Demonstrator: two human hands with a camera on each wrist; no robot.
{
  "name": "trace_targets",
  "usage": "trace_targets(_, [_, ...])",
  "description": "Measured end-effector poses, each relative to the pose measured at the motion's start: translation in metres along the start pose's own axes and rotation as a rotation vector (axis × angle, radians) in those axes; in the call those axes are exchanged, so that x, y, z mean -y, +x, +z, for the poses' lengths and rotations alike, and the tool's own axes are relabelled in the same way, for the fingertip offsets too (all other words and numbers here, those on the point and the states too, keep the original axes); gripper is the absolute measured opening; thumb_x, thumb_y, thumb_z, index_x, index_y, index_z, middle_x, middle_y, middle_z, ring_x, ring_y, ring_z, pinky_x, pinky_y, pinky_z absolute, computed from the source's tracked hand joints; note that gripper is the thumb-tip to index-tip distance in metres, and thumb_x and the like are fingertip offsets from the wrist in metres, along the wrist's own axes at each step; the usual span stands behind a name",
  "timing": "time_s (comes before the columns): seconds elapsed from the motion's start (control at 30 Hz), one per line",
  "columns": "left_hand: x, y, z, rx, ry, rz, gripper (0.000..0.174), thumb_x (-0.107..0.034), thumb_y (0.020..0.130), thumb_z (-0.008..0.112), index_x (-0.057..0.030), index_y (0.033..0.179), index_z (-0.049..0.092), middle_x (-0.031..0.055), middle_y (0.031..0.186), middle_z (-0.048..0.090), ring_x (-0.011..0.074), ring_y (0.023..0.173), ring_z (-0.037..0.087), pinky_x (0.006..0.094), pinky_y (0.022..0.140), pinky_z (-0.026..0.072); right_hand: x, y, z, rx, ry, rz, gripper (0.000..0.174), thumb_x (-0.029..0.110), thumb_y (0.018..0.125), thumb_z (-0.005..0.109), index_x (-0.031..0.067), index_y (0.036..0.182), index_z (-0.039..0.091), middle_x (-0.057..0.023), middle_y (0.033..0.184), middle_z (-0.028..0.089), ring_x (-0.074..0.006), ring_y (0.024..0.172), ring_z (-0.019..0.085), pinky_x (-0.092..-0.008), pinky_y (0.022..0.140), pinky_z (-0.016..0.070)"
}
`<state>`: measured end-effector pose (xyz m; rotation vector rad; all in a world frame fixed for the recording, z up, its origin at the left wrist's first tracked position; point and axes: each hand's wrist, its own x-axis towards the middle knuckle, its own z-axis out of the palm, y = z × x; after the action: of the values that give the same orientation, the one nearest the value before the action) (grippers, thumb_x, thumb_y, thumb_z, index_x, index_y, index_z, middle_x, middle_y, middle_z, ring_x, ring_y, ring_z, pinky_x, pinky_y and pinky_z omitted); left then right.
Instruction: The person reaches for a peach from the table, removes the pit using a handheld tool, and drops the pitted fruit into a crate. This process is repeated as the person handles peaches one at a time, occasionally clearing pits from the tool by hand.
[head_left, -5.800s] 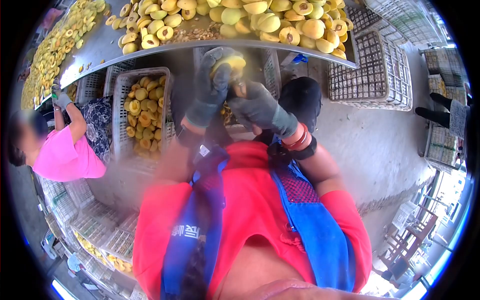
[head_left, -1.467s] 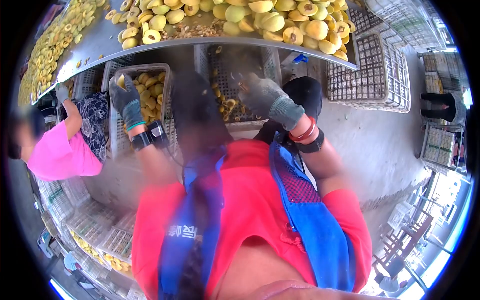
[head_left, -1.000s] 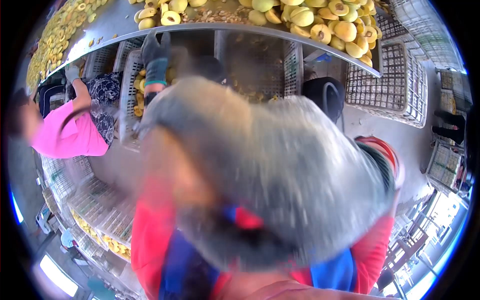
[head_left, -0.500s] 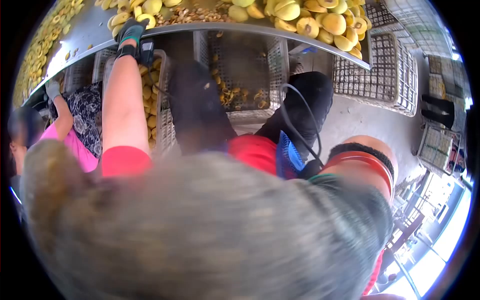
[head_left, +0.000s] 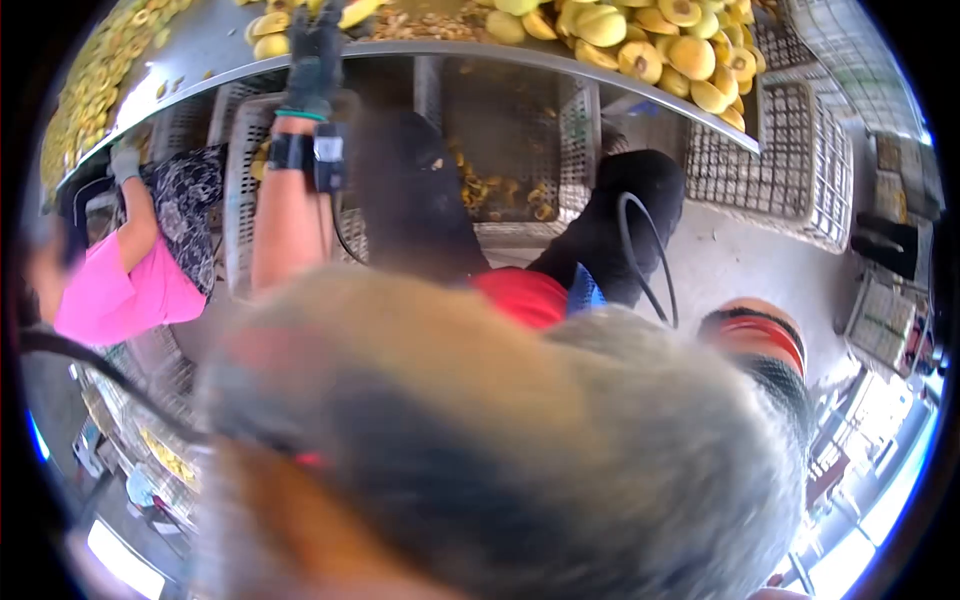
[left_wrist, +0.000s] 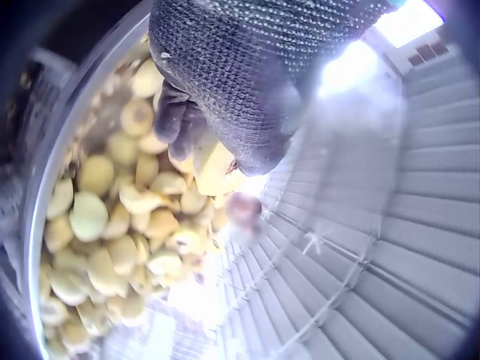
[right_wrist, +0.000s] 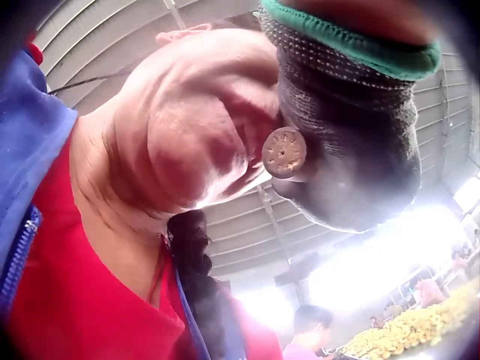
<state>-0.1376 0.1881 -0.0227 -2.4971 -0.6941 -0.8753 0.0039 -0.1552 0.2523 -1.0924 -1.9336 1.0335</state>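
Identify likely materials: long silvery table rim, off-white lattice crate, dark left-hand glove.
Long silvery table rim: probably bare metal, satin; thin edge with sheen.
Off-white lattice crate: likely matte moulded plastic; regular open grid.
Dark left-hand glove: knitted yarn, matte, fibre unclear; visible stitches.

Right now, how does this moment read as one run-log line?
left hand: pinching fruit half | right hand: raised, gripping brown round-ended item | fruit heap: on table

Has fruit halves (head_left: 690, 55) heaped on the surface (head_left: 215, 45), toward its right end, with pits (head_left: 430, 24) just left. Below, has a middle crate (head_left: 578, 130) between the knees (head_left: 645, 175), pieces (head_left: 495, 190) inside, flanked by a left crate (head_left: 240, 190) and a right crate (head_left: 740, 150).
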Motion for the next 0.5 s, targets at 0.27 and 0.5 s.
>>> trace_targets(0.27, [-0.104, 0.02, -0.072, -0.219, -1.544, -0.818, 0.056, -0.015, 0.088, 0.064, 0.0019, 0.135, 0.039, 0.0141, 0.102, 0.064, 0.0265, 0.083, 0.066, 0.0333, 0.066, 0.0543, 0.04, -0.028, 0.0, -0.251, -0.091, 0.186, 0.042, 0.008, 0.081, 0.064, 0.0025, 0.119, 0.047, -0.0099, 0.092, 0.063, -0.0202, 0.075, 0.064, -0.0333, 0.068, 0.052])
trace_targets(0.5, [-0.146, 0.033, -0.137, -0.096, -1.299, -0.841, 0.056, -0.011, 0.079, 0.067, 0.0027, 0.127, 0.042, 0.0172, 0.102, 0.062, 0.0291, 0.09, 0.063, 0.035, 0.077, 0.0514, -0.049, -0.063, -0.021, -0.348, 0.324, 0.24, 0.03, 0.008, 0.081, 0.059, 0.0045, 0.109, 0.048, -0.0148, 0.077, 0.062, -0.0266, 0.064, 0.061, -0.0403, 0.059, 0.0494])
